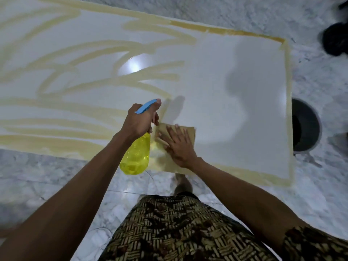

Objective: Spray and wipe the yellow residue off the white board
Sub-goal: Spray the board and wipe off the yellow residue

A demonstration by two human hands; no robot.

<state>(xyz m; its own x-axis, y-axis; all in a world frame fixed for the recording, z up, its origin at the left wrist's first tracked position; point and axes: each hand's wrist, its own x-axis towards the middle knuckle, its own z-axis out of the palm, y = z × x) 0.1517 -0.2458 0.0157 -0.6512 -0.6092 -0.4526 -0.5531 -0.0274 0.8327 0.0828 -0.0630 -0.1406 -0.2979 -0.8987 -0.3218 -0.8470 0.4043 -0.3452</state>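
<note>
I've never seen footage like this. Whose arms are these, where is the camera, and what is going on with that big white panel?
No machine here: a person wears a camera on the head, looking down at their own arms. The left hand grips a yellow spray bottle with a blue trigger. The right hand presses a tan cloth flat, fingers straight, on the white board, which lies on a marble floor. Yellow residue streaks the board's left part; the right part looks mostly wiped.

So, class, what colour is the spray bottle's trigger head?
Light blue, on the yellow spray bottle; head view.

Grey-white marble floor (56,178)
</note>
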